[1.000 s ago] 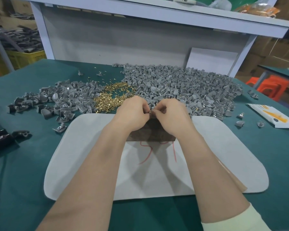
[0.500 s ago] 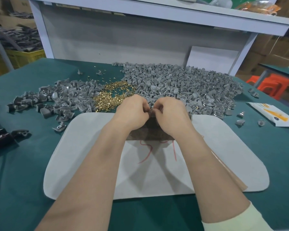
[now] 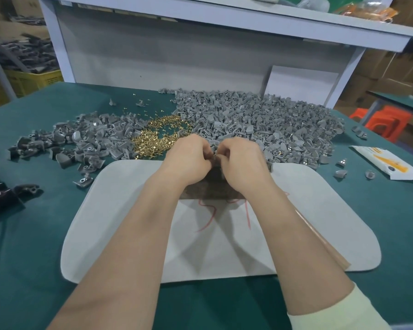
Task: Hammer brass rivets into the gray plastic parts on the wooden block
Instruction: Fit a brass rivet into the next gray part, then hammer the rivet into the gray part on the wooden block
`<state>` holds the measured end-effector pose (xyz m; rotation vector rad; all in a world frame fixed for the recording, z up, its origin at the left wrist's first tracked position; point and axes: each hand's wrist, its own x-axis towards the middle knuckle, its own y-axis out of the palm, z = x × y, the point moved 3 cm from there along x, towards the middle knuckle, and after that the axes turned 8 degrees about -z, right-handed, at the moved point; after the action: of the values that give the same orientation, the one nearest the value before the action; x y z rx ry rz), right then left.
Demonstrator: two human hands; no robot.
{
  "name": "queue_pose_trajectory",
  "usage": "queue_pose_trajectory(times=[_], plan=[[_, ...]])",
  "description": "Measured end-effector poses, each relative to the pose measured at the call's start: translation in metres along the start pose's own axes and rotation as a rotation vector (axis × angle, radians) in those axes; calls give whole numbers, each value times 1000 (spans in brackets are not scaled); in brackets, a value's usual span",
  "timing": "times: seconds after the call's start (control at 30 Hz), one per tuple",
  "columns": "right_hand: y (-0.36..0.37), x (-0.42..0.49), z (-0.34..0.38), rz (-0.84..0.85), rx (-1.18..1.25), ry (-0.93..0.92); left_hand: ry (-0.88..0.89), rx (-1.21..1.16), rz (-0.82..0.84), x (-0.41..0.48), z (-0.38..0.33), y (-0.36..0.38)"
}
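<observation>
No shift — left hand (image 3: 188, 159), right hand (image 3: 242, 161), fingers (image 3: 206, 148) tight on gray part (image 3: 215, 152) — above wooden block (image 3: 212, 188)

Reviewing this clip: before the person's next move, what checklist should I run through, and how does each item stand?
1. Wooden block on white mat: ok.
2. Brass rivets near: ok, pile just beyond left hand.
3. Gray part held: ok, pinched between left hand and right hand.
4. Rivet seated in it: cannot tell, fingers hide it.
5. Hammer in hand: not ok, neither holds one.
</observation>
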<state>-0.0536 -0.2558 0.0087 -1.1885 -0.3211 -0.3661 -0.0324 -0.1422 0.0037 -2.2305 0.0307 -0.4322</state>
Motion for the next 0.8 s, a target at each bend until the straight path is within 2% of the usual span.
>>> queue_pose_trajectory(times=[0.1,0.17,0.23,0.27,0.33,0.4,0.47,0.67,0.8], plan=[[-1,-2,-6,29,109,40,-9,0,-1,-2,0,0],[-12,-1,-17,-28,239,117,-15,6,-1,-3,-1,-1],[-26,2,-38,-87,163,201,-25,16,6,-3,-2,-3],[-30,2,-49,-49,72,248,-30,23,11,-3,-2,-4],[-30,-2,-62,145,-94,331,-41,41,16,-3,-3,-5],[-19,-6,-64,330,-151,333,-58,52,16,-3,-4,-5],[-14,-4,-60,375,-150,293,-68,51,18,-3,-4,-5],[-26,-7,-67,193,135,400,-119,73,-3,-4,-2,-7],[-48,-6,-58,-85,208,241,-155,107,-44,-4,2,-8]])
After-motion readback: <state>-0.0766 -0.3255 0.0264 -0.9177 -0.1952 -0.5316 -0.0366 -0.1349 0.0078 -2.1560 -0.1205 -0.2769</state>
